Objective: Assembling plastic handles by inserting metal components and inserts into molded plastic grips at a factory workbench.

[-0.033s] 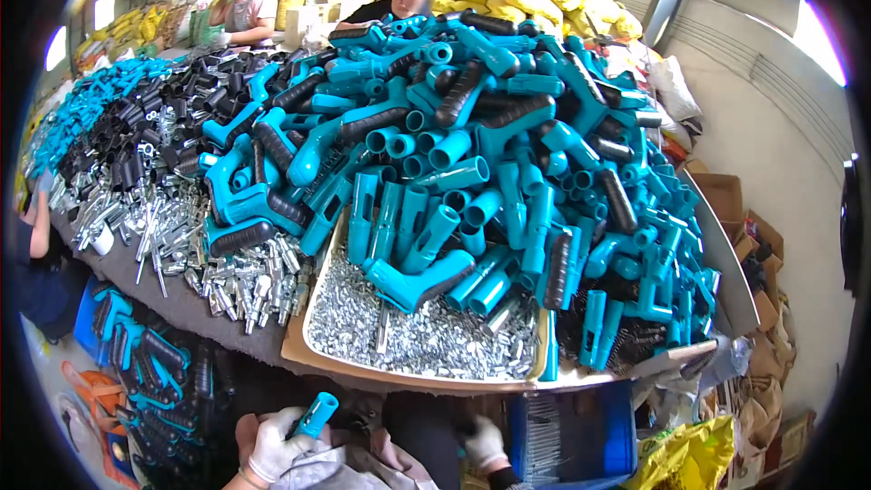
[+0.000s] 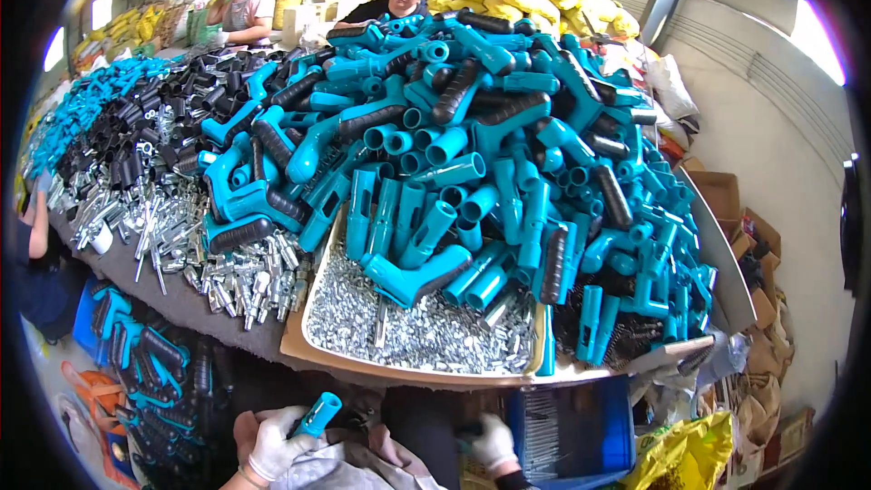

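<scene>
Left hand: the white-gloved left hand (image 2: 275, 446) is closed around the lower part of a teal tube (image 2: 321, 412), its fingers curled in.
Teal tube: in the left grasp, above the person's lap and in front of the table edge; it tilts, with its round upper end pointing up and to the right, and a slot shows in its side.
Right hand: the gloved right hand (image 2: 493, 444) is well apart from the left, fingers bent and pointing left; something dark with a hint of teal shows at the fingertips, but I cannot tell whether it is grasped or only touched.
Beside the right hand: a blue bin (image 2: 621, 426) just to its right, with thin metal rods (image 2: 543, 436) along the bin's left side.
Lap: grey cloth (image 2: 318, 469) under and beside the left hand.
Table front: a shallow tray (image 2: 307, 325) of small silvery metal parts (image 2: 408, 340), with a teal angled piece (image 2: 415, 281) lying across them.
Table pile: many teal housings (image 2: 445, 145), some with black grips, heaped behind and over the tray; black pieces (image 2: 118, 132) and longer metal fittings (image 2: 254, 286) to the left.
Floor left: a blue crate (image 2: 86, 327) beside stacked teal-and-black pieces (image 2: 150, 358).
Right of the bin: a yellow bag (image 2: 685, 461).
</scene>
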Motion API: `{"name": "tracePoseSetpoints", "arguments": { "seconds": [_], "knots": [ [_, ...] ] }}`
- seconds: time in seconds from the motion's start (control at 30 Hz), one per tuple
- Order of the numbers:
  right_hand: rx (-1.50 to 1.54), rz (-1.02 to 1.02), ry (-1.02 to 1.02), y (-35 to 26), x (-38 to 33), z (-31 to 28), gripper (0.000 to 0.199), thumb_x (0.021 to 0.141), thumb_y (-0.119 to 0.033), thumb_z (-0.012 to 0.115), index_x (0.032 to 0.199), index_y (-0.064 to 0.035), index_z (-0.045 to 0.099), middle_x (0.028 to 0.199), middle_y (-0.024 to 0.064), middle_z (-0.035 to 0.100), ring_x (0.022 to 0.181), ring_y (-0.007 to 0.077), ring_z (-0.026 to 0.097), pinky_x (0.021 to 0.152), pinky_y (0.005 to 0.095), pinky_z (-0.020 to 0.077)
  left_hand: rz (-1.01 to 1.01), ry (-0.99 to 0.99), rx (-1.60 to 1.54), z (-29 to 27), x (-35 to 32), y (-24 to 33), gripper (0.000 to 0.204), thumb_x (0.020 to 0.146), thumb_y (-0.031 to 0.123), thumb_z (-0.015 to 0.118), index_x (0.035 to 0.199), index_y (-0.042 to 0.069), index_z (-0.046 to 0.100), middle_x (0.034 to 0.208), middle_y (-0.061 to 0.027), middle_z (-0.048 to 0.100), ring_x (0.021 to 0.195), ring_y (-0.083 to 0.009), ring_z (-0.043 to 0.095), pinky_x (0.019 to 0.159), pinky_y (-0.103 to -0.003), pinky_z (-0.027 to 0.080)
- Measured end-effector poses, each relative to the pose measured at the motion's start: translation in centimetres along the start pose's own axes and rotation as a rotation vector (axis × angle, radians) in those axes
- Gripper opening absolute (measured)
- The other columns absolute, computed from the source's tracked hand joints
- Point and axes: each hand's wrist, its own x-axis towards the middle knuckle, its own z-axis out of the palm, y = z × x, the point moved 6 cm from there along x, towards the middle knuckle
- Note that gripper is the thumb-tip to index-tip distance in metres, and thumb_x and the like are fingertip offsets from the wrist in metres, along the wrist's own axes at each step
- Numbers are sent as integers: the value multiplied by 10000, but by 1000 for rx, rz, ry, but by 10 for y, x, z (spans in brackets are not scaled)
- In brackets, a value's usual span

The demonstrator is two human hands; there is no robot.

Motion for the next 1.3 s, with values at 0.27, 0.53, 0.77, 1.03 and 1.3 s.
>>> {"name": "tracePoseSetpoints", "arguments": {
  "seconds": [0.27, 0.53, 0.77, 1.03, 1.3],
  "knots": [
    [1058, 16, 241, -155, -46, -240, 361, 810, -188, 718, 1054, 60, 621, 981, 108, 651, 813, 151, 630, 729, 268, 519, 37, -226, -57, 24, -10, 43, 408, 815, 109, 759, 1202, 19, 665, 960, -112, 726, 859, -191, 696, 786, -327, 543],
    [1446, -285, 81, -271, 92, -194, 304, 984, -105, 591, 1235, 36, 493, 1109, 135, 620, 1001, 274, 684, 894, 418, 573, 130, -87, 71, 10, -37, 53, 434, 790, 197, 815, 1178, 46, 692, 965, -143, 725, 864, -259, 724, 797, -342, 556],
    [506, -751, 504, -298, 126, -186, 262, 775, 67, 668, 995, -52, 592, 1160, 119, 653, 1055, 300, 644, 888, 382, 514, 184, -32, 128, -11, -48, 55, 459, 801, 240, 843, 1199, 88, 674, 959, -160, 721, 863, -330, 720, 769, -381, 563],
    [-92, -851, 625, -287, 117, -194, 135, 778, -21, 680, 894, -69, 630, 1035, 98, 637, 1005, 333, 606, 867, 431, 496, 188, -83, 87, -6, -28, 51, 451, 807, 217, 844, 1204, 90, 674, 1004, -128, 733, 890, -288, 739, 775, -362, 574],
    [-129, -438, 333, -230, 67, -225, 34, 815, -97, 688, 830, -93, 719, 799, 115, 643, 769, 318, 652, 668, 412, 507, 133, -149, 5, 5, -19, 40, 512, 759, 181, 858, 1227, 78, 676, 1013, -155, 736, 891, -296, 739, 798, -354, 571]
  ]
}}
